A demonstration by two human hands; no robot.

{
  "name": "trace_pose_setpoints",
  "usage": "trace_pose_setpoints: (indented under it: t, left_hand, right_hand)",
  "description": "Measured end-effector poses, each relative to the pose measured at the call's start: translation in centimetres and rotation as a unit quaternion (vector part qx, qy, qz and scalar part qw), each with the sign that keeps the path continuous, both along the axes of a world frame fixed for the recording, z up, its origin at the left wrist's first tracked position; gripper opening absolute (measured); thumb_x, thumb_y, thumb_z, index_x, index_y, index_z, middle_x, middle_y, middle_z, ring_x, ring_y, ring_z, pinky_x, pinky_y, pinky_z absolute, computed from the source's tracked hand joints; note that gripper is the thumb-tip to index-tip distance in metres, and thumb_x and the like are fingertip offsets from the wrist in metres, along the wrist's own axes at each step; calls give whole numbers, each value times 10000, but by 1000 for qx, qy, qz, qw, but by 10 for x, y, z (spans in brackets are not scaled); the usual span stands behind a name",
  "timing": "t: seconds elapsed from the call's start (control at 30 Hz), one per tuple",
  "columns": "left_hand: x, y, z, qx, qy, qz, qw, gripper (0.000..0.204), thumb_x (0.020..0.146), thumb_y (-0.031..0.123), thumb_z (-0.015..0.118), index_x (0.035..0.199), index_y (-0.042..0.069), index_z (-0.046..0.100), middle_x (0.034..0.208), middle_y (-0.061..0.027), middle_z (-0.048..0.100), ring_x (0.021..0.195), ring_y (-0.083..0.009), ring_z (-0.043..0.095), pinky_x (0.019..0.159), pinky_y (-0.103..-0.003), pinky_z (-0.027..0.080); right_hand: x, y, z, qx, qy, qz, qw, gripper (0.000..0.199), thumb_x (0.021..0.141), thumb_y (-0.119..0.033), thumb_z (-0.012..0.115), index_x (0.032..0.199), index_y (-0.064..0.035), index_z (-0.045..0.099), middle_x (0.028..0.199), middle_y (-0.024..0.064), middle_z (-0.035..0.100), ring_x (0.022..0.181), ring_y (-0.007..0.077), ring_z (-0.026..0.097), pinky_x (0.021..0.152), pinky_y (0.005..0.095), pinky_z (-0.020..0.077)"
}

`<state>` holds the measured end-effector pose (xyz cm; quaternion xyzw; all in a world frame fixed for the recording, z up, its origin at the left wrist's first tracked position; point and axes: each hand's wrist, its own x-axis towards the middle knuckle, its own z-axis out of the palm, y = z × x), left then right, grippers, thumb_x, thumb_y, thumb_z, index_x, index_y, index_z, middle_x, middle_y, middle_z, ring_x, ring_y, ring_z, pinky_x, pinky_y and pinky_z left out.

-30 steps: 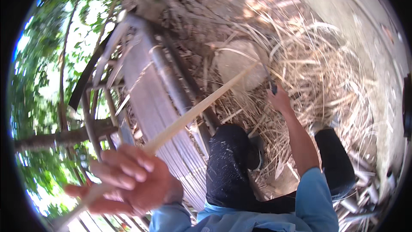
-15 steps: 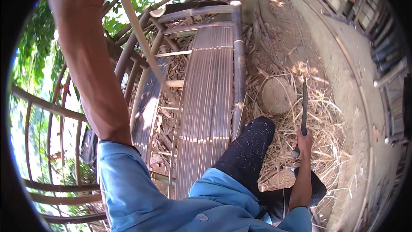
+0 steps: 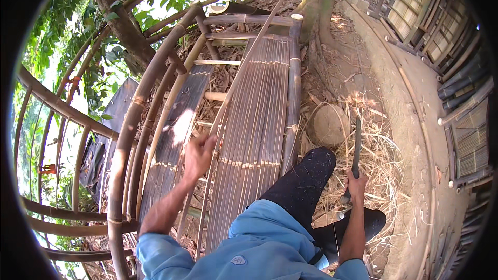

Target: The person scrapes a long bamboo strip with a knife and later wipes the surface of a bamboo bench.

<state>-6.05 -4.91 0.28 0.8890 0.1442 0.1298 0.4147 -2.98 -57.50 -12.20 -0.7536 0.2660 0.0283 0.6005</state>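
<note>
Bamboo strip [image 3: 244,67] in left hand [image 3: 198,155], right hand [image 3: 356,182] w/ knife [image 3: 357,142]

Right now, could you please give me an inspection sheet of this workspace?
Surface: slatted bamboo panel on bamboo frame poles.
Job's things: long bamboo strip lying along the panel; dark blade pointing up.
Clutter: dry straw, round stone.
Hands: left hand on the strip's near end; right hand in a closed grip on the blade handle.
Cables: nothing seen.
Surroundings: tree trunk, foliage, bamboo wall.
</note>
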Motion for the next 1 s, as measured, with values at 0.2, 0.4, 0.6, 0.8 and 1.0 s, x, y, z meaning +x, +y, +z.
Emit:
trace_pose_setpoints:
  t: [0.2, 0.4, 0.6, 0.8, 1.0]
  left_hand:
    - [-80, 3, -83, -6, 58, 85, 995, 315, 1011, 276, 595, 1020, 1, 749, 525, -10, 529, 421, -111, 396, 445, -374, 399]
    - [-64, 18, -121, 171, 110, 42, 978, 528, 974, 492, 599, 1286, 67, 631, 977, -205, 633, 1029, -290, 547, 922, -487, 428]
    - [31, 7, -150, 177, 72, 63, 980, 552, 922, 493, 682, 1246, 68, 542, 1014, -195, 611, 975, -345, 593, 781, -488, 515]
    - [46, 3, -181, 170, 106, 30, 979, 407, 866, 279, 752, 1112, 44, 529, 992, -230, 633, 826, -421, 673, 687, -535, 551]
    - [43, 5, -180, 219, 95, 21, 971, 266, 831, 116, 654, 1036, -9, 539, 939, -271, 659, 787, -459, 682, 663, -551, 555]
  right_hand:
    - [3, 9, -8, -16, 33, 0, 999, 225, 953, -202, 712, 917, -50, 550, 626, 21, 548, 458, 117, 521, 405, 288, 438]
    - [14, 29, -13, -16, 54, 6, 998, 224, 949, -201, 706, 916, -50, 544, 623, 34, 548, 459, 123, 527, 400, 293, 451]
    - [27, 46, -18, -3, 66, 24, 998, 234, 952, -202, 710, 892, -62, 532, 618, 32, 550, 453, 128, 530, 401, 302, 443]
    - [29, 45, -33, -15, 53, 18, 998, 244, 961, -220, 708, 882, -60, 542, 616, 23, 544, 454, 124, 526, 401, 298, 441]
    - [26, 39, -51, -6, 80, 18, 997, 223, 976, -223, 687, 905, -54, 559, 608, 19, 530, 455, 125, 524, 402, 300, 434]
